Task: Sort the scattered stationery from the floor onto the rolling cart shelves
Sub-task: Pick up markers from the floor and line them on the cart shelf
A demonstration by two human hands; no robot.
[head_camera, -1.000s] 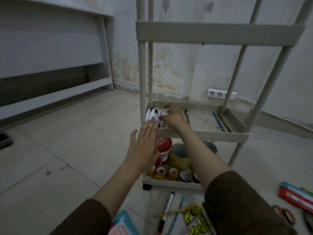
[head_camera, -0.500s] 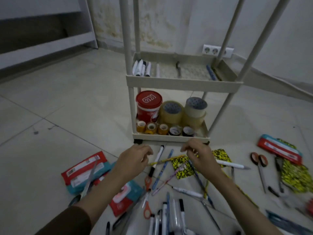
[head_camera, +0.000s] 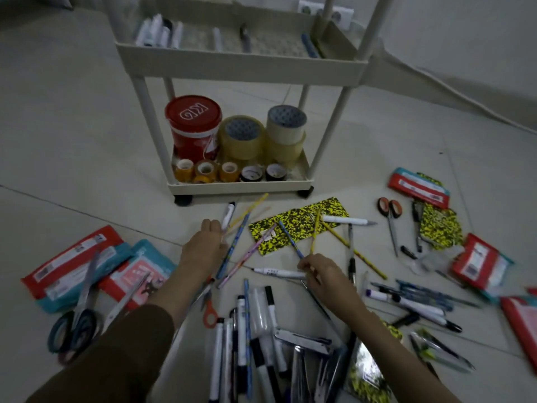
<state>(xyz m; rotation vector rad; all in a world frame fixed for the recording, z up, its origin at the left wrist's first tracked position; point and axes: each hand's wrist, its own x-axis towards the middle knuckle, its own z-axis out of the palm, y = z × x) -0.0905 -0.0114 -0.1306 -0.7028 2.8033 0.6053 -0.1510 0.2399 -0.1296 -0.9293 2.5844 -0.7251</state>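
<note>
Pens, markers and pencils lie scattered on the tiled floor in front of the cream rolling cart (head_camera: 241, 68). My right hand (head_camera: 322, 276) pinches the near ends of a blue pencil (head_camera: 289, 238) and a yellow pencil (head_camera: 315, 231), which lie across a yellow-black speckled pouch (head_camera: 302, 218). My left hand (head_camera: 203, 247) reaches forward, its bent fingers at the near end of a white marker (head_camera: 228, 213) and a long yellow pencil (head_camera: 250, 210). Whether it grips them is hidden. The cart's middle shelf holds markers (head_camera: 158, 32) and pens.
The bottom shelf carries a red tub (head_camera: 193, 126) and tape rolls (head_camera: 242, 138). Red-teal packets (head_camera: 72, 263), blue-handled scissors (head_camera: 74, 327) and orange-handled scissors (head_camera: 209, 311) lie left. More scissors (head_camera: 390, 216), packets (head_camera: 418, 187) and pens lie right. A pile of markers (head_camera: 255, 338) sits between my arms.
Both hands came down from the cart's middle shelf to the floor. The view tilted down. My right hand moved onto the two pencils, my left towards the white marker.
</note>
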